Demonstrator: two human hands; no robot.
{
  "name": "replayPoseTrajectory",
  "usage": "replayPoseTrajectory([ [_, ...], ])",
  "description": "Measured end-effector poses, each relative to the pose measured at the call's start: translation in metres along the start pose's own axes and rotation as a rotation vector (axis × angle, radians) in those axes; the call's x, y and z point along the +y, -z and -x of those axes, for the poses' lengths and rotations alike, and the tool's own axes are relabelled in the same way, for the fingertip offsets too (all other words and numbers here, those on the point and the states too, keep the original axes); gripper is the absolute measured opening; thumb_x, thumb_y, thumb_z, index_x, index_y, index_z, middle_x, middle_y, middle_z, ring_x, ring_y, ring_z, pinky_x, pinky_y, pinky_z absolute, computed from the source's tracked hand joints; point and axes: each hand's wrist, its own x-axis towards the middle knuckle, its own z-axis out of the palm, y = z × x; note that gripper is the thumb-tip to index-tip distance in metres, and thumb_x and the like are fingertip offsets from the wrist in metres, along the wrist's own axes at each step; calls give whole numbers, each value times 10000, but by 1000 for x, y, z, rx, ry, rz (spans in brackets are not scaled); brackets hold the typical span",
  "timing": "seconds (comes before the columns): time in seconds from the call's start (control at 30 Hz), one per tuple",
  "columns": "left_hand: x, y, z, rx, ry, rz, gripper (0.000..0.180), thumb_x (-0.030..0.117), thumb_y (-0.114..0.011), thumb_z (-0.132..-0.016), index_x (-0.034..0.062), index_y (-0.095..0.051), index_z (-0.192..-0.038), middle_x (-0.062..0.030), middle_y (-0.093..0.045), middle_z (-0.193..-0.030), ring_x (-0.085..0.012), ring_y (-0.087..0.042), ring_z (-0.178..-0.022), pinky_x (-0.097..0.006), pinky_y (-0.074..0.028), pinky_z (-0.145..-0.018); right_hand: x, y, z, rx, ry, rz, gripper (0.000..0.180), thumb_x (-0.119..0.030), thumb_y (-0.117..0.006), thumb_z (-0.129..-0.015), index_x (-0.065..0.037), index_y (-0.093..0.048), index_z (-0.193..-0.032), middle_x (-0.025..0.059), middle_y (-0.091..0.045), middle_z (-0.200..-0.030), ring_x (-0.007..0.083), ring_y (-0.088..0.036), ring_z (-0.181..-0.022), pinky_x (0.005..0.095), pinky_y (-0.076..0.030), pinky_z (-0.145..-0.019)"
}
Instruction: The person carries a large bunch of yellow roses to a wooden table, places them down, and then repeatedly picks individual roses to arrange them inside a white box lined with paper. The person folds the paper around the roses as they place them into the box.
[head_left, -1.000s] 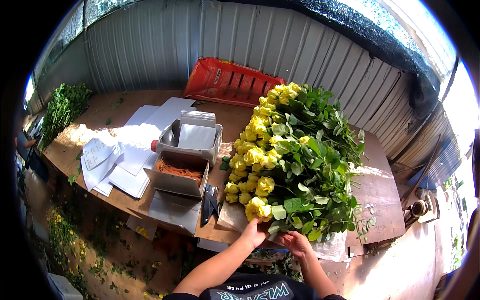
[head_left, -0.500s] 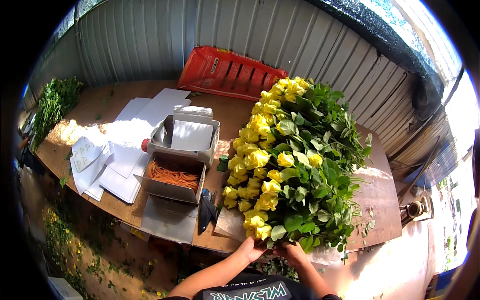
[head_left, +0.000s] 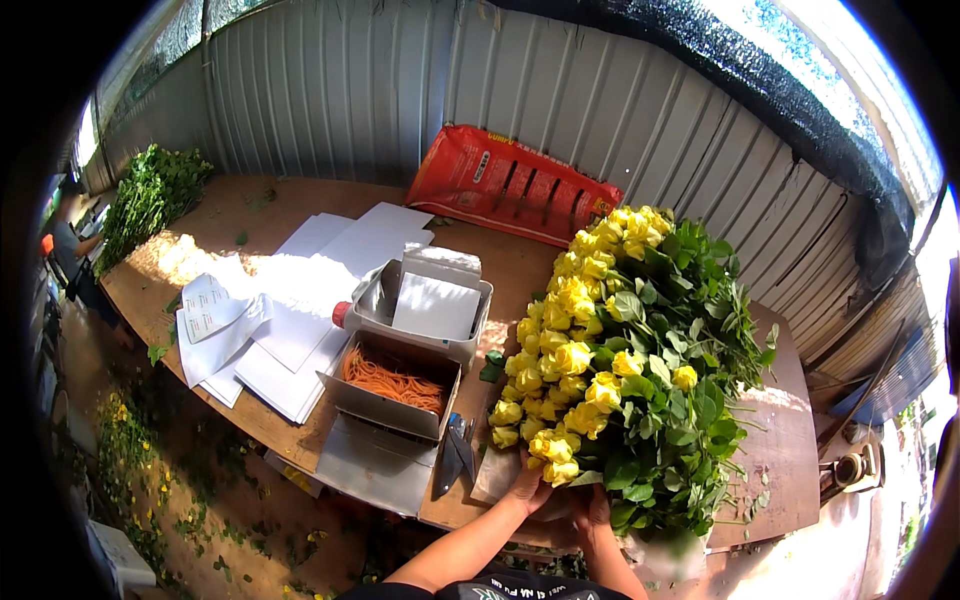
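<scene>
Hands (head_left: 560,495) still gripping yellow roses (head_left: 570,400)

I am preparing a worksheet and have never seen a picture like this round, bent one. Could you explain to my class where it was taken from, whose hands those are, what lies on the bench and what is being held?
The picture comes from a wide fisheye camera worn on a person's head, looking down, so straight edges bend near the rim. There is no machine: the two forearms at the lower edge are the wearer's own. The left hand and the right hand both reach under the near end of a big pile of yellow roses lying on a wooden bench. How firmly they grip is hidden by the blooms. Beside the roses stand two grey boxes, the nearer box holding orange strands. White paper sheets lie left of them, and a red crate leans against the metal wall.
</scene>
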Motion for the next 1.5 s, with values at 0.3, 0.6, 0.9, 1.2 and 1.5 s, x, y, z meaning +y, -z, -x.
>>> replayPoseTrajectory([
  [0.3,8,-3,-57,81,24,-28,482,101,-622,-751,159,-370,-1158,-51,-457,-1123,-197,-465,-1043,-355,-407,-897,-9,1,-53,85,118,148,368,-244,-461,-859,-77,-406,-1182,81,-390,-1228,264,-390,-1108,431,-395,-902],
  [0.6,30,-19,-41,106,122,-170,554,50,-631,-712,190,-363,-1176,-53,-470,-1134,-215,-496,-1023,-388,-443,-856,-2,3,-51,304,-35,97,414,-252,-548,-821,-111,-412,-1185,97,-478,-1129,326,-482,-970,484,-435,-734],
  [0.9,46,-26,13,286,198,-254,356,115,-523,-789,133,-438,-1134,-116,-496,-1109,-295,-506,-1000,-485,-425,-828,0,-24,22,318,-159,250,210,-151,-544,-817,-14,-460,-952,126,-505,-1011,259,-549,-846,467,-463,-728],
  [1.2,67,-32,86,501,95,-566,545,89,-501,-799,86,-212,-1260,-120,-395,-1099,-230,-494,-916,-358,-443,-782,9,-65,73,76,-533,379,248,-78,-478,-843,38,-393,-1045,205,-530,-1000,261,-563,-876,391,-496,-749],
  [1.5,173,-114,233,-126,13,-1175,258,151,-490,-857,8,-502,-1071,-60,-527,-1022,-127,-517,-895,-252,-406,-804,51,-179,36,-458,-71,931,177,-169,-510,-847,-2,-567,-854,36,-582,-755,88,-513,-642,205,-417,-631],
])
